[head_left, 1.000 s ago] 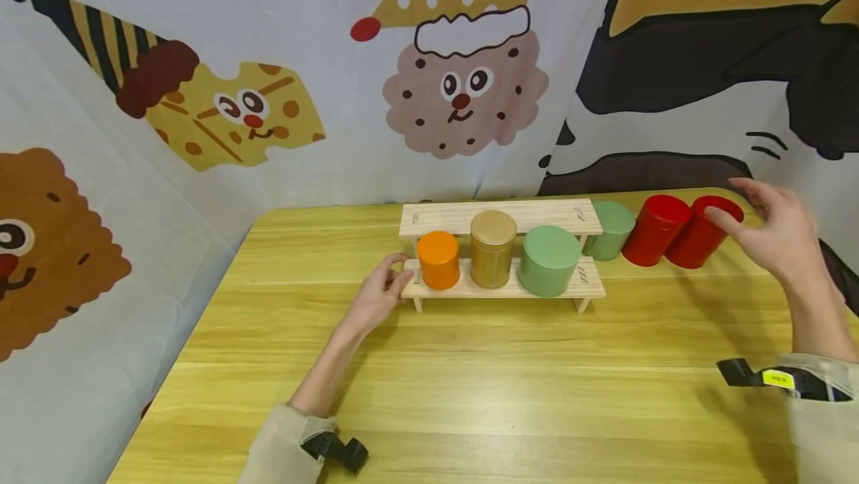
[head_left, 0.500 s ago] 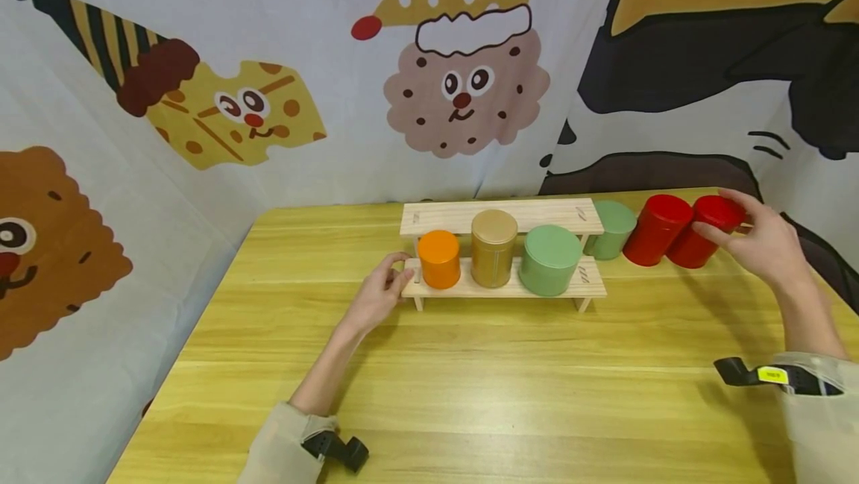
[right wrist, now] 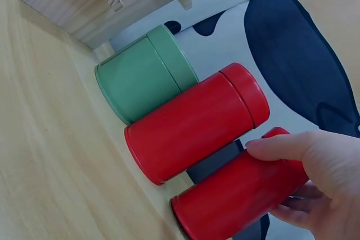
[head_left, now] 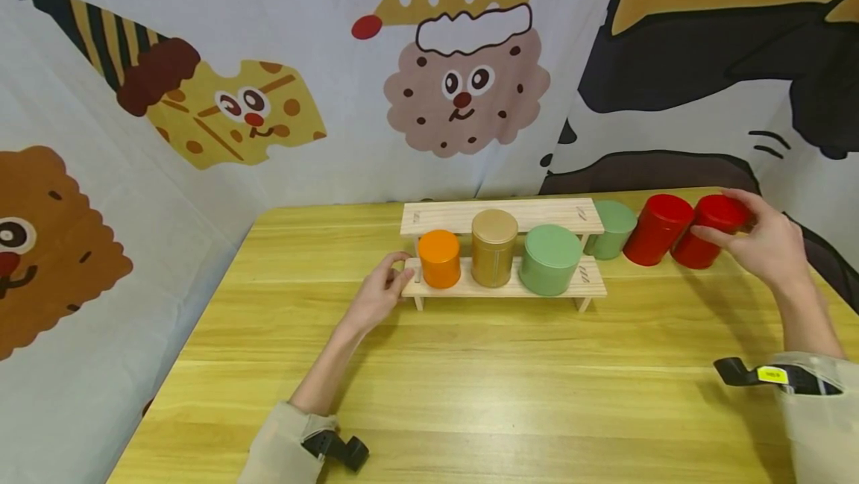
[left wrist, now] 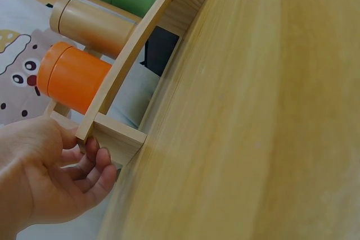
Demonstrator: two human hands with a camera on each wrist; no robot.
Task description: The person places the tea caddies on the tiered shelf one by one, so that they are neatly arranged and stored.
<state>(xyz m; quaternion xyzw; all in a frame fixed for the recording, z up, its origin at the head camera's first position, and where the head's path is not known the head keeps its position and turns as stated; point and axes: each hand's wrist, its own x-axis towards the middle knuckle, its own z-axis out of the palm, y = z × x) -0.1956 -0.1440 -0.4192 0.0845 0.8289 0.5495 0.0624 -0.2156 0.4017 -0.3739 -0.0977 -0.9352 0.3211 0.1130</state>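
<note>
My right hand (head_left: 772, 245) grips the rightmost red tin (head_left: 696, 249) near its lid, thumb on one side and fingers round the other. In the right wrist view a narrow gap separates it from a second red tin (right wrist: 194, 125), which stands against a short green tin (right wrist: 147, 74). My left hand (head_left: 376, 297) pinches the left end of a two-tier wooden shelf (head_left: 496, 214); in the left wrist view the thumb lies over the board's end and the fingers curl below. On the lower tier stand an orange tin (head_left: 440, 260), a gold tin (head_left: 493, 249) and a wide green tin (head_left: 552, 260).
The wooden table (head_left: 429, 387) reaches back to a cartoon-printed cloth (head_left: 302, 178) hung behind it. The shelf stands close to the back edge, with the loose tins lined up at its right end.
My right hand has come in from the right and closed round the rightmost red tin. That tin has shifted slightly right, away from its neighbour. My left hand has stayed on the shelf.
</note>
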